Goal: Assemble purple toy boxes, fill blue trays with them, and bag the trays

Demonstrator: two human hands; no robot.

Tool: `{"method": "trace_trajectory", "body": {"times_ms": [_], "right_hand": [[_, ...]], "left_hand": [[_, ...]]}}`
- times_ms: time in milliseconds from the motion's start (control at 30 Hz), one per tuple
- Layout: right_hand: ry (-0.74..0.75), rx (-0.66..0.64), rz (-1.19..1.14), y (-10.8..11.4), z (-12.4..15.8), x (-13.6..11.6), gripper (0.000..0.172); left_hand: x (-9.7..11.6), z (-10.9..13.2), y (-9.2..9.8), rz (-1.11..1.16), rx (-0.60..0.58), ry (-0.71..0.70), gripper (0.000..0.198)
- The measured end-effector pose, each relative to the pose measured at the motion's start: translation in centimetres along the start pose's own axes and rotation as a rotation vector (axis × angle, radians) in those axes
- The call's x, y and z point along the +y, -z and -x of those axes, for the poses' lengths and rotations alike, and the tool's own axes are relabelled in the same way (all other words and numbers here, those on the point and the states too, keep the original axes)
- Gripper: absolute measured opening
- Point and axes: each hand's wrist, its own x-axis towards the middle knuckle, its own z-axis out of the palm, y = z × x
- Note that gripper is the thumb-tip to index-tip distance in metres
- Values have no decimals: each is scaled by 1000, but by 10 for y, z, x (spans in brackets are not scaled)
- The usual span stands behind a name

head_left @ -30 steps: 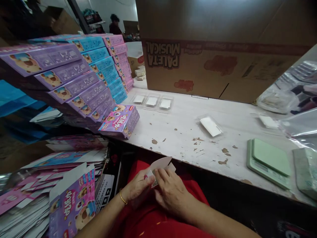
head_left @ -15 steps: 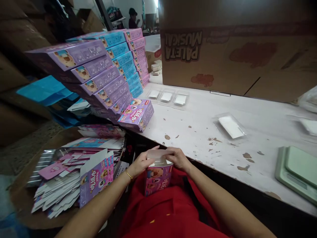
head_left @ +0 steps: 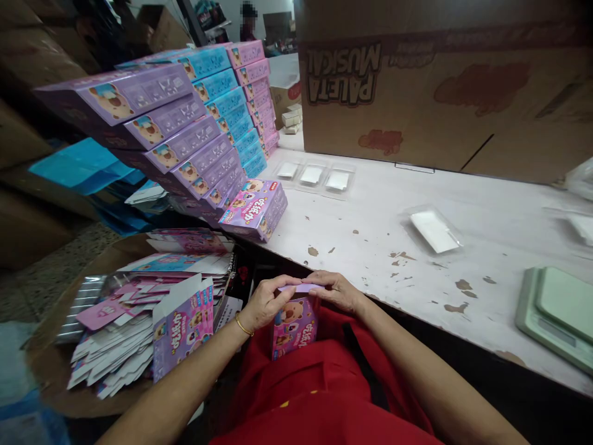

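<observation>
A purple-pink printed carton (head_left: 294,326) with a cartoon bear stands upright on my lap, against red clothing. My left hand (head_left: 269,301) closes on the left end of its top flap, thumb in front and fingers behind. On the right end of that flap, my right hand (head_left: 337,292) presses with its fingers bent. The flap's purple outer side shows between the hands, lying over the carton's mouth. What is inside is hidden. One finished purple box (head_left: 254,210) lies on the table edge just ahead.
Stacks of purple boxes (head_left: 185,151), blue boxes (head_left: 227,105) and pink boxes rise at the left. Flat cartons (head_left: 115,346) fill an open cardboard box. Clear plastic trays (head_left: 312,176), a green scale (head_left: 556,321) and a large cardboard box (head_left: 417,93) are on the white table (head_left: 370,210).
The carton's top flap has folded down over the opening, so its purple side shows instead of the white inside. Both hands have come closer together on it.
</observation>
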Motion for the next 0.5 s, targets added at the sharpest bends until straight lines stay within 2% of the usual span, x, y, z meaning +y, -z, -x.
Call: {"method": "trace_trajectory", "body": {"times_ms": [167,300,400,500], "right_hand": [[70,2,146,0,10,7,33],[105,23,302,-4,28,9,37],[80,132,363,-17,40,15,37],[49,259,351,-36,48,17,41]], "left_hand": [[-3,1,-4,4,-2,-53,27],[-3,7,-6,-81,-73,-129,27],[0,11,-8,-140,-151,-187,32],[-1,12,-10,-171,-184,-173,33]]}}
